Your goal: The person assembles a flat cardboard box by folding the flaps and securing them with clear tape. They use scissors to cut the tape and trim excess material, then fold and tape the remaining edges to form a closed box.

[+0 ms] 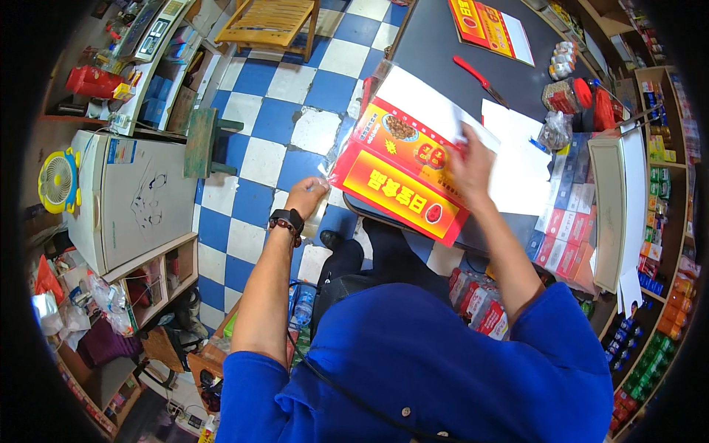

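Observation:
A red and yellow printed cardboard sheet [413, 166] with a white upper part lies at the near left of the dark table [425, 48], its left corner reaching past the edge. Clear plastic film [344, 148] shows along its left side. My left hand [306, 196] is closed in a pinch at that corner, on what looks like the film. Over the sheet's right part is my right hand [473, 166], blurred, its fingers curled around something reddish that I cannot make out. A red-handled knife [473, 72] lies farther back.
Another printed sheet [491, 29] lies at the table's far end. White paper [521, 159], a jar with a red lid [565, 96] and a clear plastic bag [555, 131] are on the right. Stocked shelves [657, 244] line the right side. A green stool [201, 144] stands left.

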A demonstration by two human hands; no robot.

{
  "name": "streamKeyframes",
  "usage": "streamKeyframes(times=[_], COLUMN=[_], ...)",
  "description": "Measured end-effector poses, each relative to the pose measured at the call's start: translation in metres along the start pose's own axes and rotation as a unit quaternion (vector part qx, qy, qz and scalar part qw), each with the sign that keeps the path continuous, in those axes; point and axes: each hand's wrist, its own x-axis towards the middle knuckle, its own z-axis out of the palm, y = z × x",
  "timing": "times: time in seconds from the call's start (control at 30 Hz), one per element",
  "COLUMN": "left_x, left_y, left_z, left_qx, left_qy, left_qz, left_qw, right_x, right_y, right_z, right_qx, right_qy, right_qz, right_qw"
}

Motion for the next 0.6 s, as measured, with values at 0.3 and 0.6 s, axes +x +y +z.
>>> streamKeyframes(times=[0.3, 0.6], left_x=[-0.014, -0.034], left_y=[0.005, 0.017], left_z=[-0.002, -0.004], left_qx=[0.015, 0.157], left_qy=[0.008, 0.025], left_qz=[-0.008, -0.05], left_qw=[1.0, 0.986], right_x=[0.064, 0.065], right_y=[-0.087, -0.083], right_z=[0.14, 0.148], right_qx=[-0.014, -0.03], right_qy=[-0.038, -0.051], right_qz=[-0.043, -0.034], right_qw=[0.998, 0.998])
